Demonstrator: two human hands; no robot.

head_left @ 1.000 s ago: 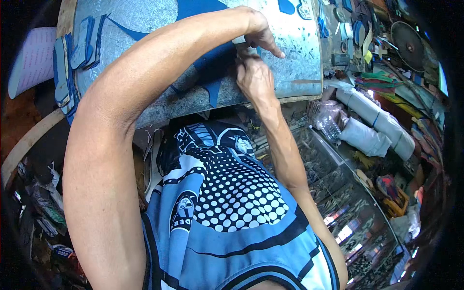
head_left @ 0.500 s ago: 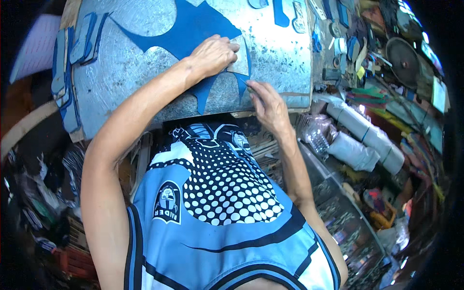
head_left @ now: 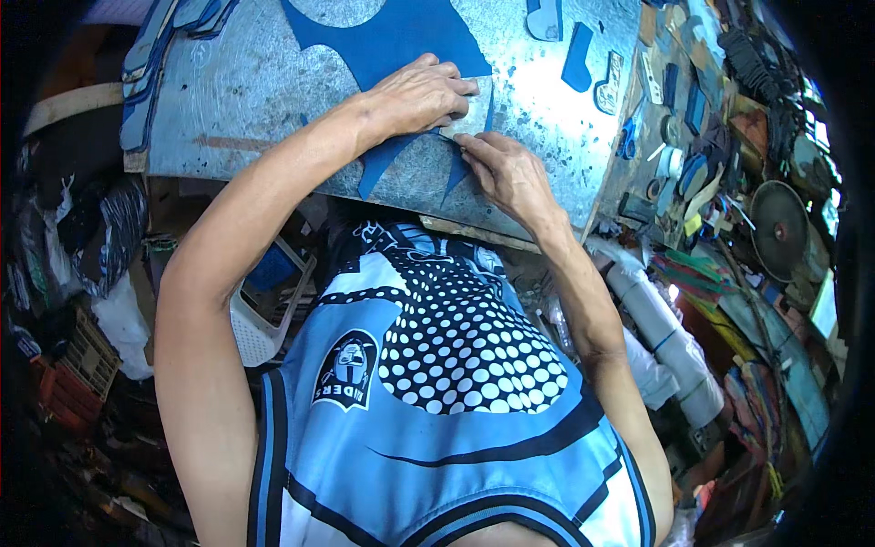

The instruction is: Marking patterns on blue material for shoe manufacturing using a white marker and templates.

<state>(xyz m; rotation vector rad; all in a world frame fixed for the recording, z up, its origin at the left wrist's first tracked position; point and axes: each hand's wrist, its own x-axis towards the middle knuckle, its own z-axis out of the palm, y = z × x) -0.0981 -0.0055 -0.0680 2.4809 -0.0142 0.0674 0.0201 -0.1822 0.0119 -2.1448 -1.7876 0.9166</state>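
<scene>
A blue sheet (head_left: 392,41) with curved cut-out edges lies on the metal-topped table. My left hand (head_left: 421,96) has its fingers bent and pressed down on a pale flat template (head_left: 476,108) that lies over the sheet's right part. Close by, my right hand (head_left: 506,173) is pinched at the template's near edge. A thin dark tip shows by its fingertips, but what the fingers hold is mostly hidden. Pointed blue strips (head_left: 383,166) of the sheet reach toward the table's near edge.
Stacked blue-grey cut pieces (head_left: 146,68) sit at the table's left edge. Several cut shapes (head_left: 578,59) lie at the far right. Beyond are a tape roll (head_left: 670,162), blue scissors (head_left: 627,139) and a round metal disc (head_left: 779,228). Wrapped white rolls (head_left: 661,319) stand right of me.
The view has shifted, so the table appears turned. My right hand has moved up and left along the template's edge, closer to my left hand, which still presses the template.
</scene>
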